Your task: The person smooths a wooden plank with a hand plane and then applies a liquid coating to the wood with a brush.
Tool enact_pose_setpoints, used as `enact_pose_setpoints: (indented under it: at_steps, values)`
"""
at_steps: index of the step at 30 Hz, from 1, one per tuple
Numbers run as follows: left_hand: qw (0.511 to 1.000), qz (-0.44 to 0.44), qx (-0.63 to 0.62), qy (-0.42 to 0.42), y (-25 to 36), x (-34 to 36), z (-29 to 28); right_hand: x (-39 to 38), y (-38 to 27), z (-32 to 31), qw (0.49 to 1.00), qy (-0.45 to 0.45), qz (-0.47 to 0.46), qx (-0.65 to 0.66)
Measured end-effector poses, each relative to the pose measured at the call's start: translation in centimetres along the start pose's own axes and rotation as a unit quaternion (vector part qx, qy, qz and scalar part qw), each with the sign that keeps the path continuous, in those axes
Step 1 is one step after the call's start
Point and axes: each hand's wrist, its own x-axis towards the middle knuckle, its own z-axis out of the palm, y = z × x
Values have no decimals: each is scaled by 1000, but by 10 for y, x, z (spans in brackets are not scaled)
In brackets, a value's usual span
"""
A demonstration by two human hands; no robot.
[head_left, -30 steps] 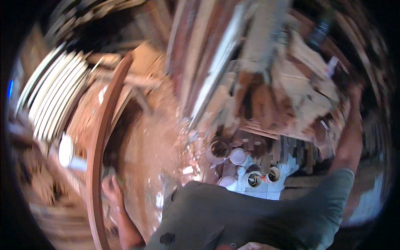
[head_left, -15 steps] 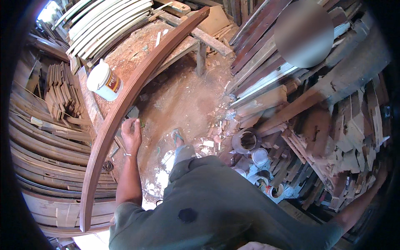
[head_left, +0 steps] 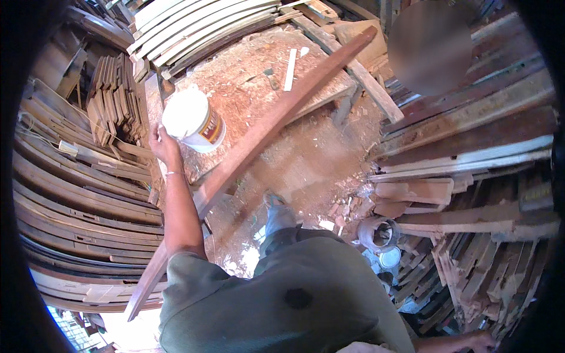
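Note:
My left hand (head_left: 165, 145) is raised beside the rim of a white plastic bucket (head_left: 187, 117) with a coloured label. The fingers are curled in; what they hold, if anything, I cannot make out. Under that forearm runs a long, gently curved reddish-brown timber (head_left: 268, 133), its far end resting across the workbench (head_left: 247, 62). Low at the far right, my right hand (head_left: 479, 340) hangs in shade by a stack of wood offcuts (head_left: 477, 270); its fingers are too dim to read.
Curved pale boards (head_left: 203, 26) lie stacked at the bench's far end. Curved brown boards (head_left: 76, 194) fill the left side. Long planks (head_left: 471, 126) lean at the right. A round open container (head_left: 378, 234) stands among scraps on the dusty floor (head_left: 300, 159).
My left hand has gone up and left, over the timber to the bucket's side. The view has turned, shifting the bench and bucket rightward in it. My right arm is lower.

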Motion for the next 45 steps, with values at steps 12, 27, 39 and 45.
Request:
enact_pose_setpoints:
  at_steps: [12,27,39,45]
  values:
    - [967,-187,50,-167,-34,52,35,-441,-394,7,607,-684,-107,389]
    - [820,-461,-303,-152,-20,38,27,-713,-701,-30,283,-836,-390,263]
    - [860,-432,-269,-41,54,-30,167,-663,-734,96,116,-911,1,397]
    - [901,-404,-151,-44,68,-48,213,-645,-646,213,79,-880,135,448]
